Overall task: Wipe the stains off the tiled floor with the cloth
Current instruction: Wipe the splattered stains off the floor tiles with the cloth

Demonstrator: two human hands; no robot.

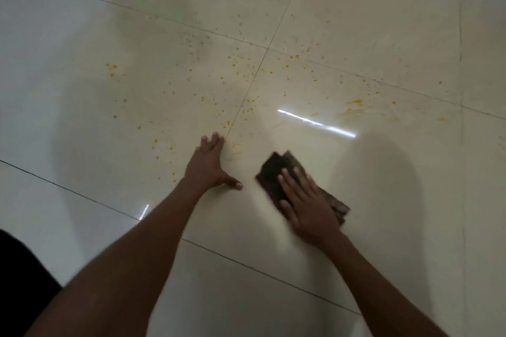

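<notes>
Nearest us, our right hand (306,205) lies flat with fingers spread on the dark folded cloth (279,172), pressing it to the tiled floor (410,227). Nothing is pinched; the palm alone holds it. The cloth's long axis runs from near right to far left, and its far end sticks out past the fingertips. The picture is a little blurred here.

Just left of the cloth, apart from it, our left hand (209,164) is planted open on the tile, thumb out toward the cloth, fingertips at the grout line (246,101). It looks like a brace.

Beyond both hands lie the orange stains (232,63), scattered up and across the grout line toward the far tiles. A smeared patch (353,107) sits farther right, past a bright light streak.

We judge the tile under the cloth clean and most of the spatter untouched. The right hand is the one to push forward and left.
</notes>
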